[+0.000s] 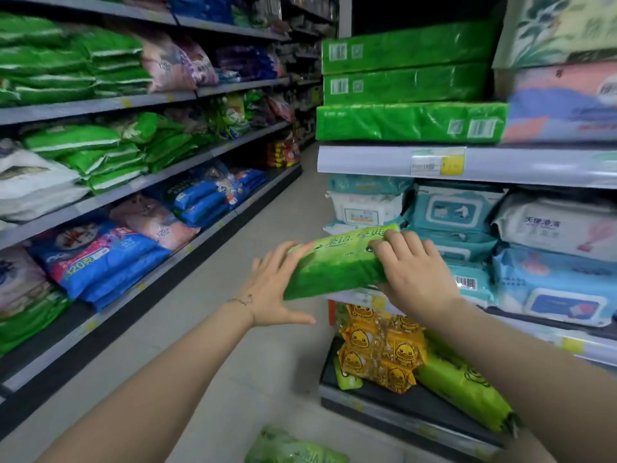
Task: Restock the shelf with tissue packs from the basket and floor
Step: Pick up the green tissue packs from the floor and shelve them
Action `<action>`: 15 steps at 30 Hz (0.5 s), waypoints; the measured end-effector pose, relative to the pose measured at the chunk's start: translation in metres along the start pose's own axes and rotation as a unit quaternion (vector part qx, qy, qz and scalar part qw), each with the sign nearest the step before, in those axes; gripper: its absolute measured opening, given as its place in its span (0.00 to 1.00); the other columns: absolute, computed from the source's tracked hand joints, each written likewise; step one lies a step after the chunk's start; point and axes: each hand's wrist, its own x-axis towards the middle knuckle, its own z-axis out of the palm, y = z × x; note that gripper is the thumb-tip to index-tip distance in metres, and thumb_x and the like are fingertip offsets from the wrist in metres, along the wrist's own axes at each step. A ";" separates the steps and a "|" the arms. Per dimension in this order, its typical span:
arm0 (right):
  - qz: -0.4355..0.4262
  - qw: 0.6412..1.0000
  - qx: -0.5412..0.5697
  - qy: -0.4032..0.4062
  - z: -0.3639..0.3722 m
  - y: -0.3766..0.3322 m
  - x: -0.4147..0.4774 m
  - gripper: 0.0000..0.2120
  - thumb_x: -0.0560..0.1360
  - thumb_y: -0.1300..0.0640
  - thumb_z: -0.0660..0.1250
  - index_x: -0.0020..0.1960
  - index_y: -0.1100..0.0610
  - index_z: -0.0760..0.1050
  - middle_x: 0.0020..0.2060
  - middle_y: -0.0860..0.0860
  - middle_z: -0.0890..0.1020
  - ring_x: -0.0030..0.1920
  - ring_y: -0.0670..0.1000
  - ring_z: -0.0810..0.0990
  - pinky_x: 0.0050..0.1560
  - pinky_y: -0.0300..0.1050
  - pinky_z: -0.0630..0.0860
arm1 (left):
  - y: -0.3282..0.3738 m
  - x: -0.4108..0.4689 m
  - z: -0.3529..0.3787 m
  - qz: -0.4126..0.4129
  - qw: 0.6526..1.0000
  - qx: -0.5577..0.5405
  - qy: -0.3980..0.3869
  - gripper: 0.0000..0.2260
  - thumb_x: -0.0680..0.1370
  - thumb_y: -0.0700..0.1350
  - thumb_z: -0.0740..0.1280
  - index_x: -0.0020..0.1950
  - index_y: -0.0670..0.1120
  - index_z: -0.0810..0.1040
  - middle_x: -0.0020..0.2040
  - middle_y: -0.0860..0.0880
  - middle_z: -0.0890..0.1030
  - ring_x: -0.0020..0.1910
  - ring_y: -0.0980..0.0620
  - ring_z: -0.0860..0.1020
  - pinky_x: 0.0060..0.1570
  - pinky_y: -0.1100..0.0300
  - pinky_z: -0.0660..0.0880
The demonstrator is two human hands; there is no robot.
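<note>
A green tissue pack (334,265) hangs in the air at the corner of the right-hand shelf unit, level with the wet-wipe shelf. My right hand (414,272) grips its right end from above, fingers curled over the top edge. My left hand (277,285) lies flat against its left end with straight, spread fingers. Another green tissue pack (293,449) lies low at the bottom edge of the view; what it rests in or on is cut off.
The right shelf unit (467,165) carries green flat packs above, wet wipes in the middle, yellow duck packs (380,352) and a green roll pack (464,385) at the bottom. Stocked shelves line the left side of the aisle (240,329), with pale floor between.
</note>
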 end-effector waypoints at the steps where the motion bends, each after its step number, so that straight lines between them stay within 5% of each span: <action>1: 0.009 1.000 0.000 0.006 -0.007 0.007 0.005 0.30 0.59 0.51 0.80 0.56 0.61 0.74 0.51 0.60 0.77 0.48 0.62 0.77 0.42 0.54 0.75 | -0.004 -0.001 -0.003 0.006 0.999 0.021 0.024 0.49 0.62 0.65 0.73 0.74 0.59 0.45 0.71 0.50 0.57 0.69 0.46 0.63 0.57 0.52 0.62; 9: -0.002 0.995 -0.060 0.079 -0.058 0.049 0.036 0.33 0.56 0.49 0.80 0.54 0.63 0.76 0.51 0.62 0.77 0.52 0.63 0.74 0.44 0.55 0.74 | -0.014 0.029 -0.050 0.052 0.979 0.103 0.171 0.36 0.69 0.41 0.74 0.72 0.53 0.59 0.65 0.49 0.68 0.60 0.49 0.70 0.49 0.50 0.68; 15: -0.011 0.986 -0.101 0.131 -0.092 0.082 0.061 0.37 0.58 0.50 0.80 0.59 0.66 0.71 0.51 0.63 0.75 0.50 0.63 0.73 0.44 0.55 0.74 | -0.010 0.064 -0.102 0.111 0.949 0.180 0.234 0.26 0.71 0.43 0.64 0.68 0.53 0.64 0.64 0.44 0.74 0.62 0.48 0.69 0.47 0.50 0.68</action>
